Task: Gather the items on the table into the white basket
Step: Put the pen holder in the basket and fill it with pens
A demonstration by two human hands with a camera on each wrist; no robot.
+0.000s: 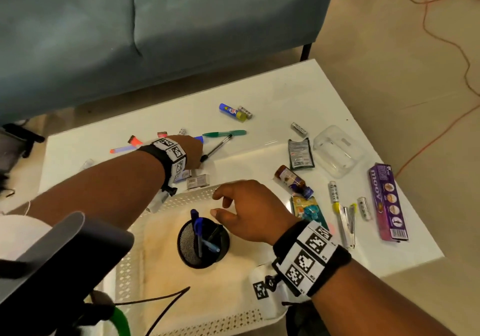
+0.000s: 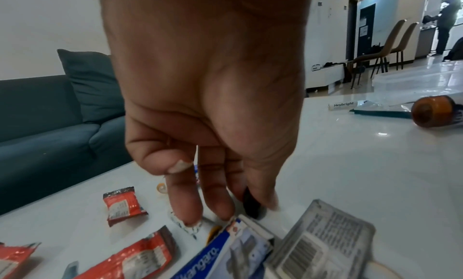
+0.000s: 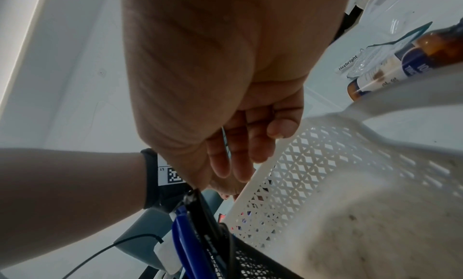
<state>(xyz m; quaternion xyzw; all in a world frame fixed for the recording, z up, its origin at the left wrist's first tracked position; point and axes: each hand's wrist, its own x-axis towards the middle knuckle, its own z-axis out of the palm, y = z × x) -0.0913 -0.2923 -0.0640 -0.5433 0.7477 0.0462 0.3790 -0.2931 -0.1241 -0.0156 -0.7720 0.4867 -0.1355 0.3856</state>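
The white basket sits at the table's near edge, its lattice wall close in the right wrist view. Inside it stands a black mesh pen cup with blue pens. My left hand reaches past the basket's far rim, fingers pointing down at the table, touching the black end of a black pen that lies flat. A Kangaro staples box and a grey box lie just below those fingers. My right hand hovers over the basket, fingers loosely curled, holding nothing.
Scattered on the white table: red sachets, a green pen, a glue stick, a brown bottle, a clear plastic container, a purple box, batteries. A blue sofa stands beyond the far edge.
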